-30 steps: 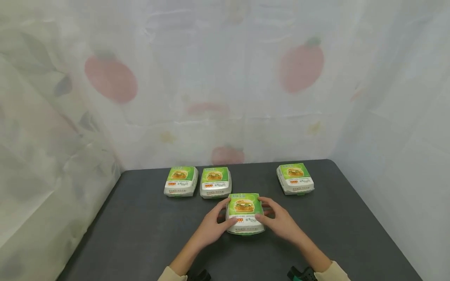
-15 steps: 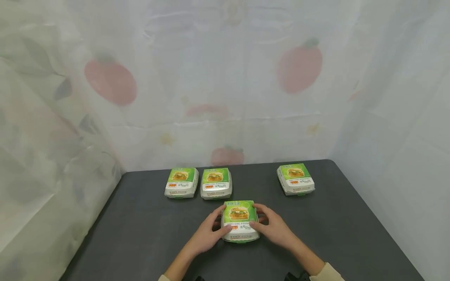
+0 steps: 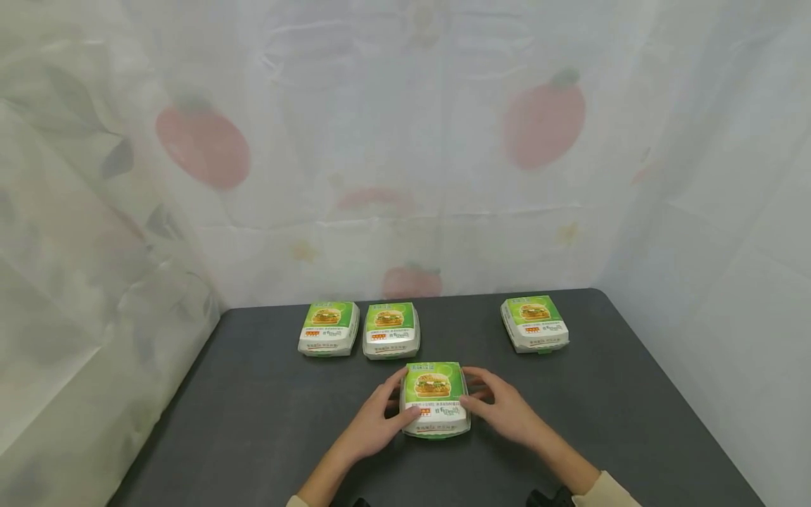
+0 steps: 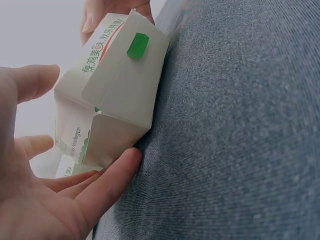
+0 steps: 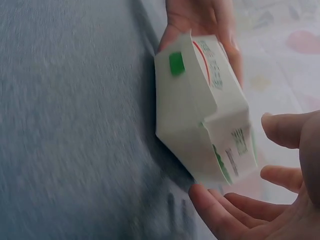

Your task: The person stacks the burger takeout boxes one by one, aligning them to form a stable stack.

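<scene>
A green-and-white hamburger carton [image 3: 436, 401] with a burger picture on its lid sits on the dark table [image 3: 266, 436], between both hands. At its left side is my left hand [image 3: 372, 422], thumb overlapping the lid's front corner in the head view. In the left wrist view the left fingers [image 4: 107, 187] lie fairly straight along the carton's lower side, the thumb off the lid. My right hand [image 3: 507, 412] is spread at the right side. The right wrist view shows a gap between the right thumb [image 5: 285, 130] and the carton [image 5: 200, 110].
Three matching cartons stand along the back edge: two side by side, one carton [image 3: 328, 329] and another carton [image 3: 391, 331], and a third carton [image 3: 535, 324] at the right. A pale curtain [image 3: 475, 176] with strawberry prints hangs behind the table and along its sides.
The carton moved toward me and slightly left between the first two frames, both hands on it. Since then it has stayed nearly still, and my right hand has shifted outward to the right.
</scene>
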A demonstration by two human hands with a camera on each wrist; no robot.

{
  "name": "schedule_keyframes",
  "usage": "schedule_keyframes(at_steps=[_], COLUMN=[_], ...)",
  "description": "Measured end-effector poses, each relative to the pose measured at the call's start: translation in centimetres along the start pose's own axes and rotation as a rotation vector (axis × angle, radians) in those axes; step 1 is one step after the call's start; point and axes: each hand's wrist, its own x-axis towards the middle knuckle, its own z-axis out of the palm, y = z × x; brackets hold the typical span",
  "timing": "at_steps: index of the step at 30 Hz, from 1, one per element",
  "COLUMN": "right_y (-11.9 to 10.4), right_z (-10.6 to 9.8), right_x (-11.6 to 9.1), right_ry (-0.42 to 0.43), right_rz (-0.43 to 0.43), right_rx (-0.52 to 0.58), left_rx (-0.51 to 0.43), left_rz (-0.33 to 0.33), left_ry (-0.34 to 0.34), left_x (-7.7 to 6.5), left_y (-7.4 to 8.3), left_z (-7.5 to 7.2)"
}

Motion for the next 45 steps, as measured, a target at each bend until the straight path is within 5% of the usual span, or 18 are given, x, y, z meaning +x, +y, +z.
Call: schedule_keyframes(at_steps=[30, 45], right_y=[0.6, 2.9], right_z=[-10.4, -14.1], right_x=[0.4, 2.5], right_ry=[0.294, 0.392], right_rz=[-0.077, -0.075], right_rx=[-0.442, -0.441], left_rx=[0.056, 0.043], left_rz=[-0.041, -0.027], left_ry=[0.001, -0.004], left_x=[-0.1, 0.0], left_y=[0.2, 0.1], left_z=[0.2, 0.2])
